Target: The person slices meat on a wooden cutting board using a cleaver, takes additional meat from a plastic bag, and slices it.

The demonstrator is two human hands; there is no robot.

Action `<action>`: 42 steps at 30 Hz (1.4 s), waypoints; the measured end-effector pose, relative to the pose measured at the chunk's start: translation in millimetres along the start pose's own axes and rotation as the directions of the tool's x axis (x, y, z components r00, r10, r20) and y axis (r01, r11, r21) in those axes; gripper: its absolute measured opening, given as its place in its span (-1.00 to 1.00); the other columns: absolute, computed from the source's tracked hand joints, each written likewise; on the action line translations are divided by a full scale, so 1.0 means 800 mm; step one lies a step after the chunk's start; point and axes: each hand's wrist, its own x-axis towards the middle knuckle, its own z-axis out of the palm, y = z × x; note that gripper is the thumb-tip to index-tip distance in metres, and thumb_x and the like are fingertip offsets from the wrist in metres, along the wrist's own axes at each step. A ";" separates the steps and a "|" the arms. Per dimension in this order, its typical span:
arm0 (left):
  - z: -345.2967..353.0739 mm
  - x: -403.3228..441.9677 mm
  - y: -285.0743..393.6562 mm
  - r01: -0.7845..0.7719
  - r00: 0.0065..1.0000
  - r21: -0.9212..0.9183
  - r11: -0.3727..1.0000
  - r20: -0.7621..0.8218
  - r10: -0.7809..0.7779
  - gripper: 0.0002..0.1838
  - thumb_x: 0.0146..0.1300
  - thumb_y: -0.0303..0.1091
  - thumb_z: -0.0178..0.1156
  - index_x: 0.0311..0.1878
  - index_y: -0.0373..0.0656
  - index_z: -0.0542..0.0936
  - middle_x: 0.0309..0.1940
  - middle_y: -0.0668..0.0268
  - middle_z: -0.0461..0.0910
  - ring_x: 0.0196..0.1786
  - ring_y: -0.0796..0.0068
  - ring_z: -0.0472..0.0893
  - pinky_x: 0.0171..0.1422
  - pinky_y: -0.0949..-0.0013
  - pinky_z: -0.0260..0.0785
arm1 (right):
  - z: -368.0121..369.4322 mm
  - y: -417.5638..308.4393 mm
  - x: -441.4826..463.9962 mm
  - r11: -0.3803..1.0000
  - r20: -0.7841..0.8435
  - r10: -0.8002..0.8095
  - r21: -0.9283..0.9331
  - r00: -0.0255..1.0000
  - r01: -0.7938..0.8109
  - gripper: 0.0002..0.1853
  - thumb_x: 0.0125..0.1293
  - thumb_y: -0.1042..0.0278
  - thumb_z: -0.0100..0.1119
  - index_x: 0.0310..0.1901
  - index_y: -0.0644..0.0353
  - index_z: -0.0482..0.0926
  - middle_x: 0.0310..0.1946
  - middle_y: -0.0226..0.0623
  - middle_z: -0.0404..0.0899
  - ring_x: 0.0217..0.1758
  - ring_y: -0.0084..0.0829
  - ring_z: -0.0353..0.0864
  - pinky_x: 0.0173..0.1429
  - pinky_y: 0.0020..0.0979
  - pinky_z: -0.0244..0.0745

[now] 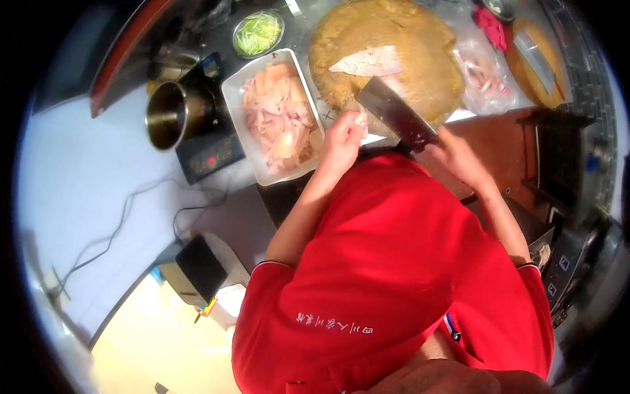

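Observation:
My right hand (pixel 456 156) is closed around the handle of a cleaver (pixel 396 113), its broad dark blade slanting up and left over the near edge of a round wooden chopping block (pixel 420 39). Close to the blade's tip, my left hand (pixel 342 138) is closed on a small pale piece of meat (pixel 360 118), partly hidden by the fingers. A flat, whitish slab of meat (pixel 367 62) lies on the block beyond both hands. Left of my left hand is a white plastic tub (pixel 231 98) filled with pale pink sliced meat (pixel 279 118).
A bowl of shredded green vegetables (pixel 258 34) stands behind the tub. To the left are a steel pot (pixel 165 115) and a black induction cooker (pixel 210 159). On the right lie a plastic bag of meat (pixel 484 75), a pink cloth (pixel 489 27) and another knife (pixel 534 60) on a round board.

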 end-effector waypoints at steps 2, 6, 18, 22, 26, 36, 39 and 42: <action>0.004 0.018 0.002 -0.191 0.980 0.159 0.969 0.082 0.180 -0.78 0.54 -0.35 0.26 0.08 -0.31 0.63 -0.14 0.15 0.62 -0.18 0.34 0.68 -0.11 0.33 0.55 | -0.009 0.002 -0.005 0.921 0.088 0.226 0.306 0.970 -0.242 -0.72 0.57 0.31 0.25 0.14 0.27 0.48 -0.48 -0.25 0.57 -0.53 -0.28 0.60 -0.41 -0.22 0.47; 0.020 0.045 -0.006 -0.292 0.952 0.511 0.809 0.075 0.296 -0.63 0.46 -0.34 0.32 0.22 -0.35 0.57 0.14 0.03 0.59 0.13 0.04 0.69 0.18 0.06 0.55 | 0.008 0.032 -0.031 0.593 0.039 0.463 0.729 0.885 -0.342 -0.71 0.58 0.32 0.24 0.22 0.18 0.51 -0.58 -0.48 0.40 -0.68 -0.59 0.33 -0.55 -0.45 0.33; 0.056 0.064 0.008 -0.308 0.951 0.675 0.671 0.187 0.248 -0.31 0.28 -0.44 0.41 0.50 -0.06 0.51 0.56 -0.11 0.25 0.45 -0.40 0.35 0.54 -0.16 0.35 | 0.024 0.003 0.018 0.598 0.309 0.344 0.656 0.887 -0.460 -0.59 0.55 0.35 0.24 0.33 0.25 0.45 -0.57 -0.50 0.42 -0.69 -0.62 0.36 -0.57 -0.49 0.36; 0.037 0.057 0.000 -0.288 0.941 0.690 0.664 0.075 0.330 -0.36 0.25 -0.48 0.41 0.44 -0.12 0.58 0.50 -0.12 0.34 0.45 -0.28 0.37 0.57 -0.08 0.32 | 0.023 -0.028 0.034 0.712 0.351 0.294 0.540 0.889 -0.449 -0.57 0.54 0.36 0.25 0.36 0.24 0.47 -0.58 -0.48 0.43 -0.68 -0.60 0.39 -0.57 -0.45 0.38; -0.002 0.027 0.009 -0.241 0.896 0.665 0.707 -0.127 0.425 -0.43 0.35 -0.51 0.34 0.44 -0.19 0.56 0.49 -0.15 0.33 0.50 -0.24 0.37 0.59 -0.03 0.29 | 0.027 -0.071 0.052 0.839 0.374 0.179 0.426 0.910 -0.340 -0.53 0.54 0.37 0.26 0.41 0.21 0.47 -0.57 -0.47 0.42 -0.68 -0.60 0.39 -0.57 -0.43 0.37; -0.165 -0.070 -0.054 0.052 0.882 0.808 0.587 -0.313 0.353 -0.67 0.38 -0.48 0.29 0.19 -0.26 0.70 0.25 -0.07 0.60 0.36 -0.22 0.51 0.52 -0.01 0.36 | 0.039 -0.082 0.066 0.975 -0.048 -0.223 0.010 0.974 0.224 -0.72 0.48 0.33 0.37 -0.08 0.25 0.42 -0.47 -0.12 0.56 -0.44 -0.16 0.51 -0.30 -0.18 0.48; -0.173 -0.072 -0.004 0.175 0.821 0.702 0.690 -0.491 0.291 -0.77 0.40 -0.48 0.26 0.07 -0.27 0.72 0.10 -0.05 0.69 0.11 -0.11 0.65 0.28 0.05 0.50 | 0.020 -0.045 0.045 0.992 -0.227 -0.067 0.093 0.972 0.090 -0.70 0.49 0.32 0.39 -0.12 0.26 0.42 -0.50 -0.16 0.52 -0.45 -0.35 0.44 -0.32 -0.24 0.45; -0.156 -0.032 0.007 0.076 0.809 0.529 0.845 -0.529 0.258 -0.81 0.46 -0.42 0.26 0.04 -0.25 0.71 -0.11 0.01 0.73 -0.15 0.06 0.74 -0.02 0.17 0.58 | 0.010 -0.023 0.025 0.975 -0.308 0.142 0.205 0.941 -0.080 -0.73 0.52 0.35 0.35 -0.08 0.26 0.41 -0.53 -0.24 0.47 -0.49 -0.45 0.43 -0.38 -0.28 0.44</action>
